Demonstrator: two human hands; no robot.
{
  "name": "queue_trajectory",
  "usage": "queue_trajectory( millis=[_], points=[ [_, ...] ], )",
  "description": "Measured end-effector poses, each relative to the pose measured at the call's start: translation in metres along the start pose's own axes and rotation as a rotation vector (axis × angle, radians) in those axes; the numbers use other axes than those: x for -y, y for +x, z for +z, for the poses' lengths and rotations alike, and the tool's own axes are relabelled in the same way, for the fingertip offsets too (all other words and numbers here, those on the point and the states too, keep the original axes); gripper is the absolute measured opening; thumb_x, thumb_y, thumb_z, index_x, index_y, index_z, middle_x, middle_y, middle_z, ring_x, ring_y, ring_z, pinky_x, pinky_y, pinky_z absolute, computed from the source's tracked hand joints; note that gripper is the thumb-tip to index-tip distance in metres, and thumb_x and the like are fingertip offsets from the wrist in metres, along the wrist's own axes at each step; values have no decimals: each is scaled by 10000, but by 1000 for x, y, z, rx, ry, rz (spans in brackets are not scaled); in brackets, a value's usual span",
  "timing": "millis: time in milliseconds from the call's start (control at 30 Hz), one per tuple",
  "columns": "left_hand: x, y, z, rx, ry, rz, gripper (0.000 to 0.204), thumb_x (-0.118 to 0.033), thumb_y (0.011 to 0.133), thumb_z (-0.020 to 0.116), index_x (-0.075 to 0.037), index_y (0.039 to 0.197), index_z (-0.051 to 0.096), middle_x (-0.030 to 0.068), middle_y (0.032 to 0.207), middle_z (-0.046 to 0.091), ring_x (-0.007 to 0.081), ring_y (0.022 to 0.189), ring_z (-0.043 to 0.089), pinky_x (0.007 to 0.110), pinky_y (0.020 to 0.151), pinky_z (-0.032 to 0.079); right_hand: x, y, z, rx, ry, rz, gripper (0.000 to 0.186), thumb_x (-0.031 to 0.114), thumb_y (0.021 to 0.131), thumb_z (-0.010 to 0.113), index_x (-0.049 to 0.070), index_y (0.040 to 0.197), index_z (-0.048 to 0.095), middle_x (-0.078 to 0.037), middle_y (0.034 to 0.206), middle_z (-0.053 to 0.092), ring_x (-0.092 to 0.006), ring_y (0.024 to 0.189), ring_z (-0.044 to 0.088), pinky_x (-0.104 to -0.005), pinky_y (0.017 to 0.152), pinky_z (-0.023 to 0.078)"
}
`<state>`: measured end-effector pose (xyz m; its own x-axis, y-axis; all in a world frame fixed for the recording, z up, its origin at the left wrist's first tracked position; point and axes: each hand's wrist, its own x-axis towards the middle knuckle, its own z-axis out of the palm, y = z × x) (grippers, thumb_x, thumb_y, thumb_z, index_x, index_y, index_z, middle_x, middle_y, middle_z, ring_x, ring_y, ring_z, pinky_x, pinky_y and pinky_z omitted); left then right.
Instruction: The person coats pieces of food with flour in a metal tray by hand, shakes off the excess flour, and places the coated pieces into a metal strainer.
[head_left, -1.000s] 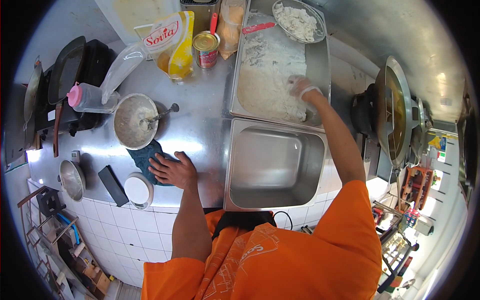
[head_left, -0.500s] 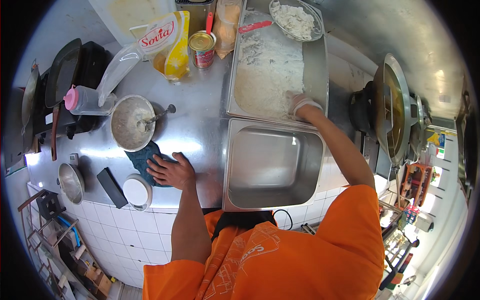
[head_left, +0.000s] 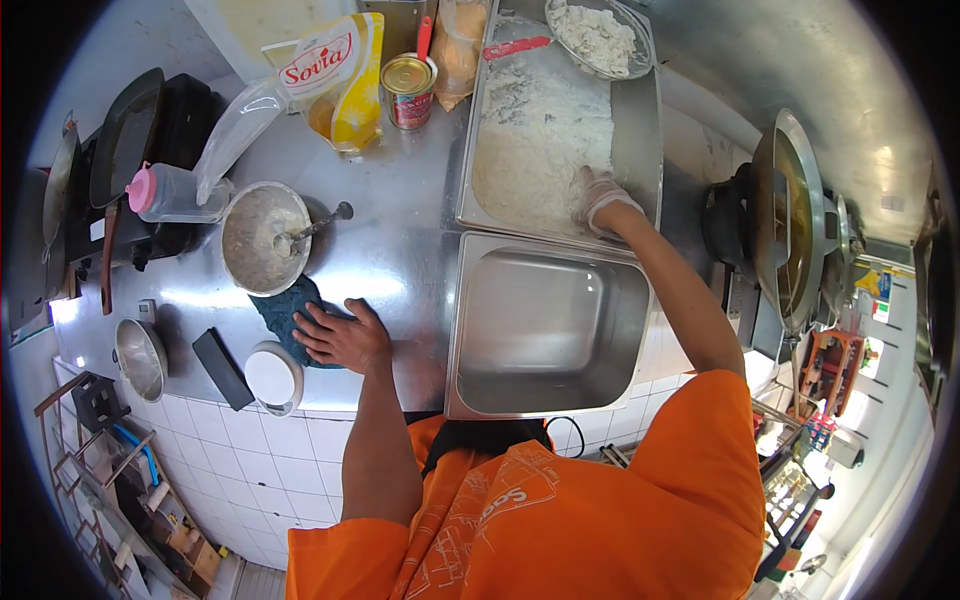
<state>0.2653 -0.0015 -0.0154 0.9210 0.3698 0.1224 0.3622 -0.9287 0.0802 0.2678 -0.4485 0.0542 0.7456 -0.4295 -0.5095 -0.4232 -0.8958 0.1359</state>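
Note:
My left hand lies flat with spread fingers on a dark green cloth on the steel counter. Just beyond the cloth stands a metal bowl with pale batter and a dark-handled spoon in it. My right hand, in a clear plastic glove, reaches into the near right part of a shallow steel tray. White flour covers much of the tray's bottom, and the gloved fingers touch it. They look loosely stretched, with nothing visible in them; their tips are partly hidden.
A deep steel pan sits nearest me. At the tray's far end are a bowl of floury pieces and a red-handled tool. A can and yellow pouch stand beyond; a large wok is at right.
My right hand has shifted slightly in the flour, its fingers now pointing farther away from me. My left hand stays on the cloth. The whole view has shifted slightly.

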Motion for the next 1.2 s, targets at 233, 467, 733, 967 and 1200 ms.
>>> queue_trajectory(
  millis=[233,467,733,967,1200],
  points=[
    [-1,2,-2,3,-8,-4,706,-512,957,399,-85,1511,305,154,1614,192,399,1495,110,567,1167,133,-38,27,-50,58,232,-59,627,203,757,735,90,1333,516,-219,1227,594,-376,995,651,-395,921,539],
    [1,1,0,-7,-14,7,713,-528,962,386,-87,1515,297,152,1618,179,395,1499,96,564,1172,124,-45,22,-70,20,591,-116,704,207,712,776,40,1343,513,-226,1233,602,-383,1127,611,-409,966,504],
    [-3,1,-2,32,4,4,733,-510,963,414,-72,1526,243,165,1617,163,395,1499,86,559,1171,114,-2,38,-21,-94,80,-58,766,258,701,808,90,1382,501,-276,1242,595,-388,1240,550,-412,1026,465],
    [0,2,1,16,-8,-11,716,-521,959,396,-85,1519,293,162,1615,186,403,1496,103,568,1169,125,-51,55,-44,-50,648,-103,506,170,749,759,87,1218,588,-177,1197,617,-357,1001,636,-399,916,523],
    [-7,0,-3,40,9,2,742,-529,957,405,-69,1523,272,147,1621,158,381,1503,83,545,1180,110,-61,81,-10,-249,565,-258,738,312,680,777,55,1333,546,-268,1224,618,-368,1137,615,-390,978,484]
  ],
)
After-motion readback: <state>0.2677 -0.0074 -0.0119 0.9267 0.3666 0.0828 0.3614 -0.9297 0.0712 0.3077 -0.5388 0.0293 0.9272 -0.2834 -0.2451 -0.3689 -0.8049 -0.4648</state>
